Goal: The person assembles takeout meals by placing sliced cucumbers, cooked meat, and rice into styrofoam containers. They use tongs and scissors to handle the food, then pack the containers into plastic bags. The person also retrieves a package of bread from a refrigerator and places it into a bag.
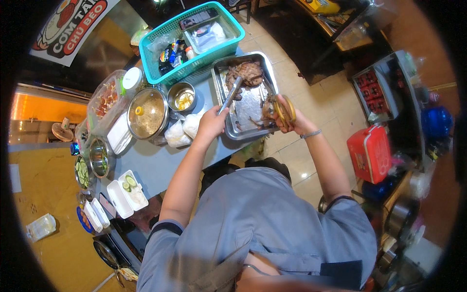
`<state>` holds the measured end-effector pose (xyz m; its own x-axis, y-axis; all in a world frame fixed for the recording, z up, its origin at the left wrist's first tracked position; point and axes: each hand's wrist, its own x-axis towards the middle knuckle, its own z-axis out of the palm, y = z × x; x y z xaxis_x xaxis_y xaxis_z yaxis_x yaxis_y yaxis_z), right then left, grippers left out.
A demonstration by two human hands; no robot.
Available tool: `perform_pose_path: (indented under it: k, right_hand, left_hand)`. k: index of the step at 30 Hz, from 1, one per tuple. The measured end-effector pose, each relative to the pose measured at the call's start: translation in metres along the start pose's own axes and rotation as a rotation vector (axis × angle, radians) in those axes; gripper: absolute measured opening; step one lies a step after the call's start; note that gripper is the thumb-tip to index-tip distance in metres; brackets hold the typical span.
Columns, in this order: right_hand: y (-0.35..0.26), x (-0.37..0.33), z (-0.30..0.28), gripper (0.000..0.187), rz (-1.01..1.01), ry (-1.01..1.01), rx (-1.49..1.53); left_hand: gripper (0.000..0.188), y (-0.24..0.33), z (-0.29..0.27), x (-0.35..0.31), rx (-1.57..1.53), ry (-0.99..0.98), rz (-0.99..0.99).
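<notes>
A rectangular metal tray [247, 108] stands at the table's right end with grilled meat in it. The larger piece of meat [250, 74] lies toward the far end; smaller pieces [266, 111] are by the right side. My left hand [212, 121] is closed on metal tongs [232, 93], whose tips reach the large piece. In my right hand [295, 122] are scissors [287, 110] with yellow handles, their blades pointing over the tray's right side toward the meat. Whether the blades touch the meat I cannot tell.
Behind the tray sits a turquoise basket [194, 62] of packets and bottles. To the left are a glass-lidded pot [147, 113], a metal pot [182, 97], white bags [177, 134] and an open foam box [120, 198]. A red cooler [368, 155] is at right.
</notes>
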<state>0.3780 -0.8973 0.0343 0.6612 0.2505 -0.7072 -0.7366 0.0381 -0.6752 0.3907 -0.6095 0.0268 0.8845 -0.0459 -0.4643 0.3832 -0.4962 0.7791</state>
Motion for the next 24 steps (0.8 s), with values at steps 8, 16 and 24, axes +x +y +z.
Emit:
perform_pose_path:
  k: [8,16,24]
  right_hand:
    - [-0.012,0.018,0.011,0.066,-0.061,0.067,-0.099]
    - [-0.004,0.011,0.034,0.061,-0.211,0.120,-0.122]
    - [0.015,0.010,0.052,0.070,-0.115,0.051,0.057]
  left_hand:
    - [0.041,0.010,-0.004,-0.018,0.312,0.199,0.242]
    - [0.039,-0.018,-0.029,-0.012,-0.235,-0.180,-0.120]
    - [0.045,-0.035,0.000,-0.045,-0.782,-0.489,-0.226]
